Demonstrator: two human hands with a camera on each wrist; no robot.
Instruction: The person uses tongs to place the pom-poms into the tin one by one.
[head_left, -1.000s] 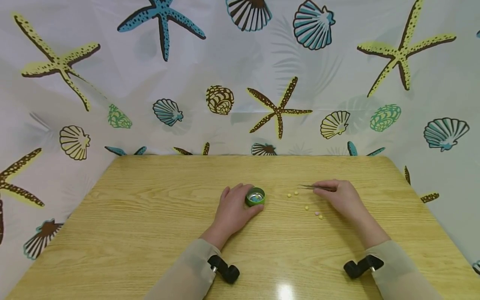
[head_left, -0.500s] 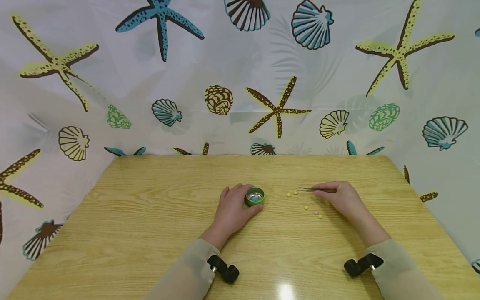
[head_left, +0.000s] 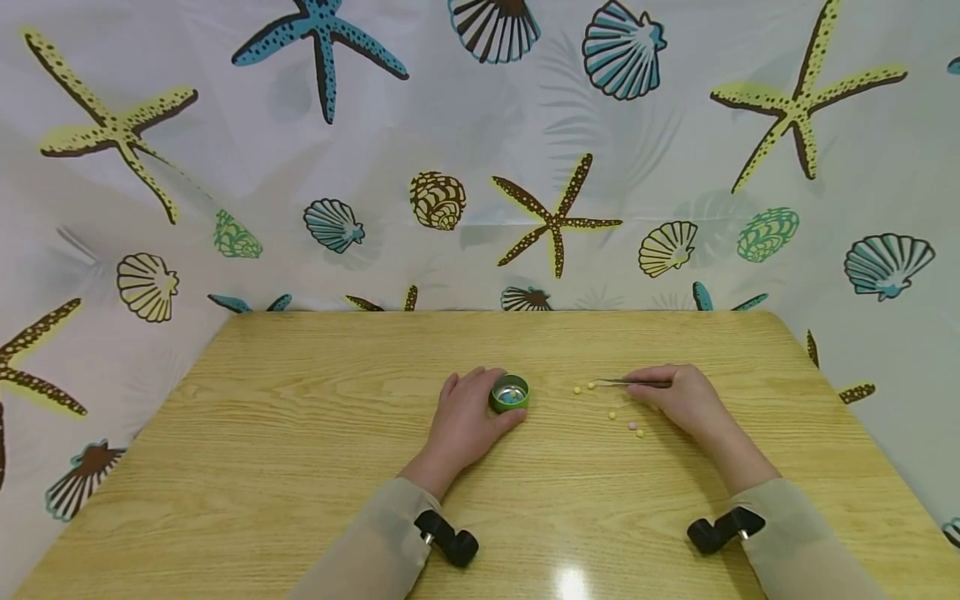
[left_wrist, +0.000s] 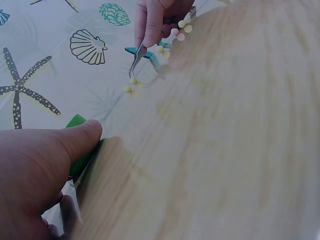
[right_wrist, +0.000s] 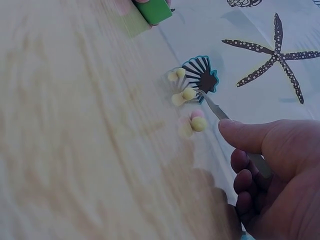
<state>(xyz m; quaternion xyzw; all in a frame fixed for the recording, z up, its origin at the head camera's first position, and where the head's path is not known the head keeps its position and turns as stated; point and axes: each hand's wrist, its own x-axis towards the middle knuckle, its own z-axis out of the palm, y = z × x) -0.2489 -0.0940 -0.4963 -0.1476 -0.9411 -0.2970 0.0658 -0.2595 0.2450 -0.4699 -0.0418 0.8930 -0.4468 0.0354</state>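
Left wrist view: left hand (left_wrist: pixel 35 167) partly hides the green tin (left_wrist: pixel 81 164) it grips; right hand (left_wrist: pixel 156 22) pinches tweezers (left_wrist: pixel 140 53).

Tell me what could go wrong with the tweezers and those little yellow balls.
The tweezers in the right hand have thin tips at a small yellow ball, which could slip or roll away. A second yellow ball lies close by and might get knocked. The left hand holds the open green container; a jolt could perhaps tip it.
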